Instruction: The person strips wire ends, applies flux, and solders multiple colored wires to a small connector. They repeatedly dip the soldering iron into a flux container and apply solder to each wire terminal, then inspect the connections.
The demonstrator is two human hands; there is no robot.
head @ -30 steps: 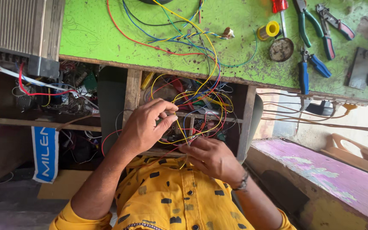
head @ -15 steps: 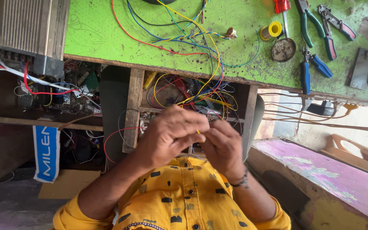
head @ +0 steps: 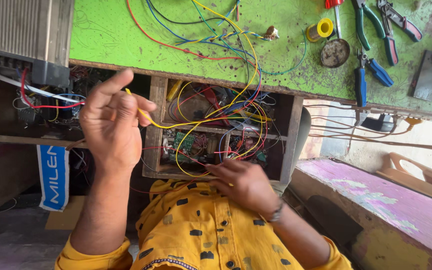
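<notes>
While pinched in left hand (head: 112, 125), yellow wire (head: 148, 118) trails rightward.

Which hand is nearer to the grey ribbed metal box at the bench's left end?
Left. The left hand, pinching a yellow wire, is below and right of the grey metal box; the right hand sits lower, at the wooden compartment's bottom edge.

Tangled wires (head: 216, 125) crowd the wooden drawer (head: 156, 125); green benchtop (head: 106, 35) lies open

Yellow black-spotted shirt (head: 196, 235), metal wrist bracelet (head: 276, 212)
</notes>
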